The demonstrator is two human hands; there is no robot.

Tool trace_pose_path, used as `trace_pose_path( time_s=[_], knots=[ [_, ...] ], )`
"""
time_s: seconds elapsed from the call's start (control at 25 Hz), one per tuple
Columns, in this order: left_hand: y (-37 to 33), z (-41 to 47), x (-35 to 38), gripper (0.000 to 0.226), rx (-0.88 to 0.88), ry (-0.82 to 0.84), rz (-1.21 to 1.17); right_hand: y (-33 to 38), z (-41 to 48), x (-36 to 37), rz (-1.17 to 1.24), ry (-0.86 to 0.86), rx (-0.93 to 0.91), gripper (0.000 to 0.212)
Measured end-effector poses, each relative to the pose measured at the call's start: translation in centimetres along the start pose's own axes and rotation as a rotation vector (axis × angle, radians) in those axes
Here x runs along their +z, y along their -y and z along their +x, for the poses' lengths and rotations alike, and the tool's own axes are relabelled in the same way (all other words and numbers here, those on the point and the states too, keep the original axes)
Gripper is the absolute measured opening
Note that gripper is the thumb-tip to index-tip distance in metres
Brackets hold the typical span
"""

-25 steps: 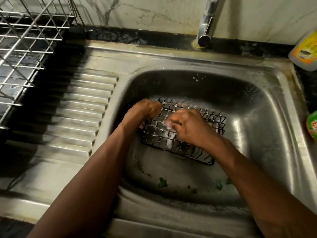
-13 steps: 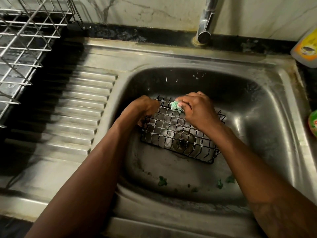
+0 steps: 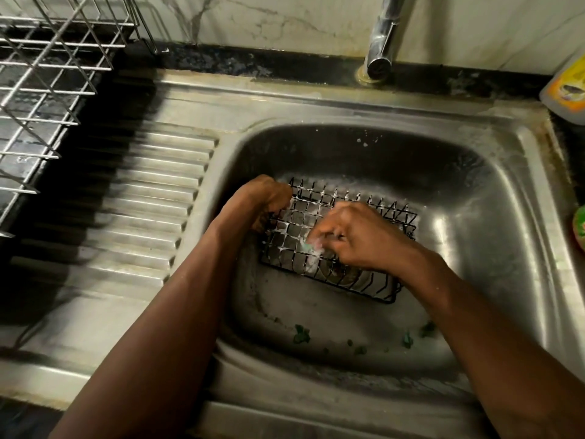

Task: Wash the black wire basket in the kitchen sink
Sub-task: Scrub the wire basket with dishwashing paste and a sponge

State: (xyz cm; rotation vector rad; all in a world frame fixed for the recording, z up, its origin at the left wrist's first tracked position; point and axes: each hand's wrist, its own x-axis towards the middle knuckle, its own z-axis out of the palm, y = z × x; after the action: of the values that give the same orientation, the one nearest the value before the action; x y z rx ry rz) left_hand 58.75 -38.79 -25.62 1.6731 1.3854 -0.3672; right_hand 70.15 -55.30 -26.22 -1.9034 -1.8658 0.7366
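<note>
Black wire basket (image 3: 297, 228), rectangular with a grid floor and low sides, lies inside the stainless steel sink basin (image 3: 519, 223), over the round drain (image 3: 343, 275), and white foam clings to its wires. The left hand (image 3: 266, 199) has its fingers curled round the basket's left end, its grip clamped on the rim there. The right hand (image 3: 361, 239) reaches into the basket from the near side, its grip pinched on a small foamy green scrub pad (image 3: 311, 246) that presses against the mesh floor.

Small green scraps (image 3: 300, 334) lie on the basin floor near the front wall. A chrome tap (image 3: 381, 42) stands behind the basin. A ribbed steel drainboard (image 3: 142, 201) lies left of the basin, and beyond it sits a silver wire dish rack (image 3: 47, 74). At the far right a yellow-and-orange labelled bottle (image 3: 566, 87) rests on the dark tabletop (image 3: 285, 63).
</note>
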Motion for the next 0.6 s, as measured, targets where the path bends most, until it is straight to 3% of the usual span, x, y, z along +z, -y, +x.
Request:
trace_pose_path(
  time_s=[0.16, 0.28, 0.44, 0.6],
  knots=[
    [0.0, 0.0, 0.0, 0.035, 0.010, 0.000, -0.038, -3.1, 1.0, -1.6, -0.174, -0.305, 0.162, 0.034],
    [0.2, 0.3, 0.0, 0.034, -0.006, 0.011, -0.026, -3.3, 0.7, -1.3, -0.142, -0.273, 0.192, 0.040],
    [0.1, 0.1, -0.1, 0.037, -0.037, 0.048, -0.047, -2.0, -0.4, -0.9, -0.091, -0.177, 0.096, 0.040],
    [0.1, 0.3, -0.1, 0.037, 0.004, 0.024, 0.024, -1.1, -0.5, -0.8, -0.080, -0.113, 0.010, 0.031]
  ],
)
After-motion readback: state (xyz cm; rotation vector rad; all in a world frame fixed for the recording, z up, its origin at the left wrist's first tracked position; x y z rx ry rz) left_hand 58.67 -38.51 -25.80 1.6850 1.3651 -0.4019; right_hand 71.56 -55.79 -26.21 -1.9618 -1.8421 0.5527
